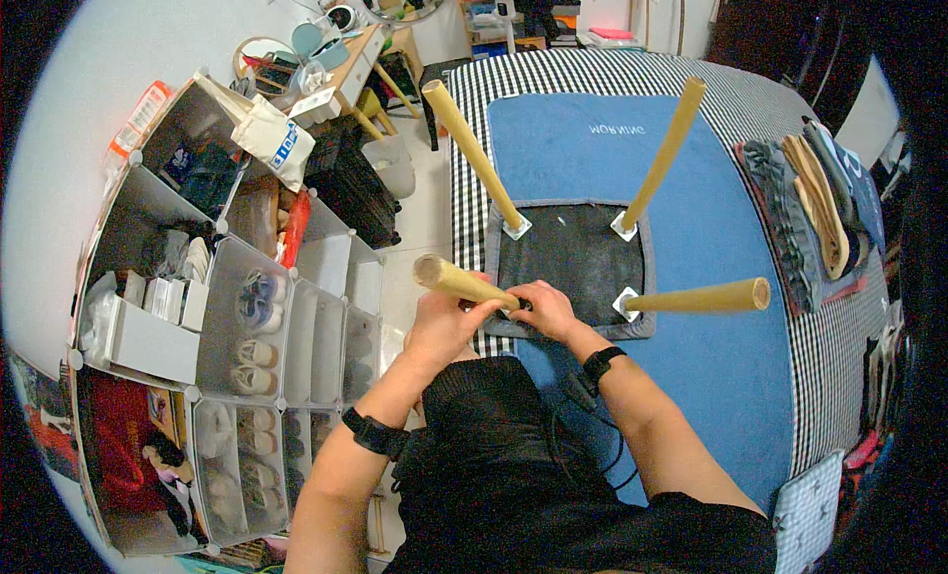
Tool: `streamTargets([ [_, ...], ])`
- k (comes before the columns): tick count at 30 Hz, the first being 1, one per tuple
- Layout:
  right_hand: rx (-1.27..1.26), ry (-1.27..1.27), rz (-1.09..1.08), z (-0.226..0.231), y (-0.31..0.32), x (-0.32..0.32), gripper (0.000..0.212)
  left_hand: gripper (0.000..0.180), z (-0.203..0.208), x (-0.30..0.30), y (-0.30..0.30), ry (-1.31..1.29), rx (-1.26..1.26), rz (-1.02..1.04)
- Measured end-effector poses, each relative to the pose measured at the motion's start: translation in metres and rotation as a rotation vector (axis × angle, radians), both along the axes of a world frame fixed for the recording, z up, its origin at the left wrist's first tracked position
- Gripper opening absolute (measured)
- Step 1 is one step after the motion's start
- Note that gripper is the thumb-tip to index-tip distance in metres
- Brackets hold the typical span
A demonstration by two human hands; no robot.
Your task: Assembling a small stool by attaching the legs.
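An upside-down stool with a dark padded seat (568, 258) lies on a blue towel (711, 199). Its several round wooden legs point upward, each rising from a white metal plate. My left hand (449, 320) is closed round the lower part of the near-left leg (449, 275). Right beside it, at the base of the same leg, my right hand (545, 311) pinches a small black thing (523, 304), whose kind I cannot make out. My fingers largely cover this leg's plate. The far-left leg (474, 154), far-right leg (664, 154) and near-right leg (701, 297) stand untouched.
A black-and-white checked cloth (810, 377) spreads under the towel. Folded clothes (815, 204) are piled on the right. To the left stands a translucent cube shelf (247, 377) holding shoes, with a tote bag (272, 140) on it. A black cable (617, 446) lies near my right forearm.
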State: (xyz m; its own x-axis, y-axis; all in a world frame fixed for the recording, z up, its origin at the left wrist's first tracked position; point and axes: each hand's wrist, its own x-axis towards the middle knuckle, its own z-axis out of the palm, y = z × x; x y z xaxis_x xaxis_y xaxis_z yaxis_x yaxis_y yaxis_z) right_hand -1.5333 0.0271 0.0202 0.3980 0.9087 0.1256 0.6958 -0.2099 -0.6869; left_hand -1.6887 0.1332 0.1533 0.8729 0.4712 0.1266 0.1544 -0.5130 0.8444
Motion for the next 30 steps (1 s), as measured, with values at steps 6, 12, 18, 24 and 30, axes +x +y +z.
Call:
streamTargets([
  [6, -0.001, -0.007, 0.022, -0.003, 0.001, 0.005, 0.034, 0.039, -0.009, 0.004, -0.01, 0.094, 0.078, 0.157],
  [12, 0.078, -0.015, 0.027, -0.003, 0.0, 0.002, 0.031, 0.033, -0.006, 0.004, 0.031, -0.13, 0.175, -0.435],
  [18, 0.102, -0.001, 0.031, -0.007, 0.0, 0.001, 0.034, 0.031, -0.017, -0.003, 0.006, -0.081, 0.115, -0.275],
  [24, 0.014, 0.019, 0.006, 0.004, -0.005, 0.002, 0.031, 0.031, -0.026, -0.002, -0.024, -0.08, 0.003, 0.142],
  [30, 0.079, 0.014, 0.02, -0.008, -0.006, 0.005, 0.028, 0.04, 0.001, 0.006, -0.004, -0.137, 0.363, -0.242],
])
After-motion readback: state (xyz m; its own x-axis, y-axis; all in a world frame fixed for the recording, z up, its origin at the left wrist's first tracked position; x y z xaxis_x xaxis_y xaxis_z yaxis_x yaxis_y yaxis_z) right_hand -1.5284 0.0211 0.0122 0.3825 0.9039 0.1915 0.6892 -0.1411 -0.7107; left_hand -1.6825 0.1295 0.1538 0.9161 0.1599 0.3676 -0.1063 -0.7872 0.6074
